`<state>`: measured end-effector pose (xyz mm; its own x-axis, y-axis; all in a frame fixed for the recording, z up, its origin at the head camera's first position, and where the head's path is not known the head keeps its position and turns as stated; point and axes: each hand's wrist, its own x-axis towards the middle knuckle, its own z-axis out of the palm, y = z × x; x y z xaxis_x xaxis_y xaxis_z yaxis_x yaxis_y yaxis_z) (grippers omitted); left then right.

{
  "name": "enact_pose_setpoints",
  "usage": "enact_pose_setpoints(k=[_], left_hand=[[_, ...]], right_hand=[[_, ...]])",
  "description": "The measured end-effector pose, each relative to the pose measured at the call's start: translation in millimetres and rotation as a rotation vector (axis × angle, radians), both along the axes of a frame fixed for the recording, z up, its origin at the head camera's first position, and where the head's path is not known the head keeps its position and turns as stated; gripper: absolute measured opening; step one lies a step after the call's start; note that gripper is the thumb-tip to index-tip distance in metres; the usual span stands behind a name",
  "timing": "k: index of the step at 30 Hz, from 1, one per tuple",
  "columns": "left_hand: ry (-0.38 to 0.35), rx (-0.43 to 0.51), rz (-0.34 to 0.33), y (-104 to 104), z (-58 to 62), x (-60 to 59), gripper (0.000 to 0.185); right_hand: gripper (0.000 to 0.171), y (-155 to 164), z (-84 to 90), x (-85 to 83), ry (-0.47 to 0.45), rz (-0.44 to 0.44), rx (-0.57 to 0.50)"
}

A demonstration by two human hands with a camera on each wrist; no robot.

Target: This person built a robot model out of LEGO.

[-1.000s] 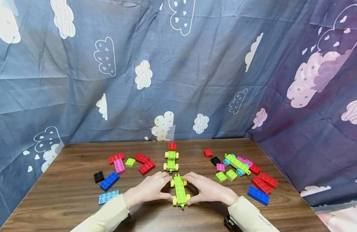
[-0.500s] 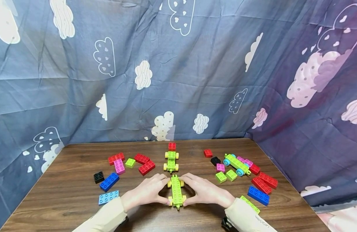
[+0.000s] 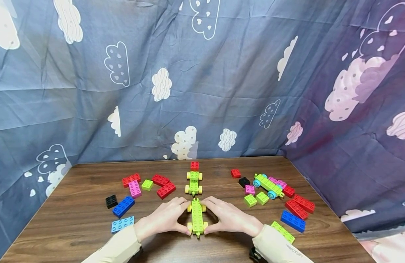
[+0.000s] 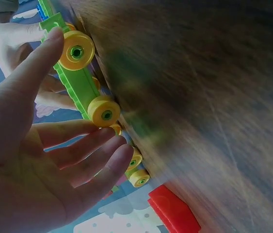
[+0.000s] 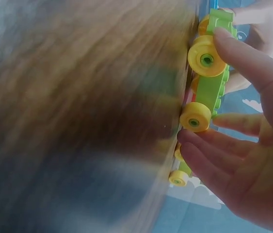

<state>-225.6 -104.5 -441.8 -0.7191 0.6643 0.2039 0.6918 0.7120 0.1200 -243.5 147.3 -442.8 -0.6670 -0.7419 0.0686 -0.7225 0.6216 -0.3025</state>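
L hand & R hand, spread wide, hold btwn 'em 1 lime-green plastic car base, 4 round yellow wheels.

Wheeled base: plastic, smooth sides, studded top, light gloss. Yellow wheels: smooth plastic, soft sheen. Loose bricks: studded plastic, shiny. Tabletop: wood-look, streaked grain, faint sheen. Curtain: printed cloth, matt, creased. Sleeves: matt cloth.
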Motion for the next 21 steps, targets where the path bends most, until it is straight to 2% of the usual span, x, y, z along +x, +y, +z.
enact_pose_setpoints(k=[21], left_hand=[[-0.033, 0.030, 0.014, -3.6, -0.1, -0.8, 0.077]], right_hand=[[0.081, -6.5, 0.7, 0.0, 0.003, 0.015, 0.011]])
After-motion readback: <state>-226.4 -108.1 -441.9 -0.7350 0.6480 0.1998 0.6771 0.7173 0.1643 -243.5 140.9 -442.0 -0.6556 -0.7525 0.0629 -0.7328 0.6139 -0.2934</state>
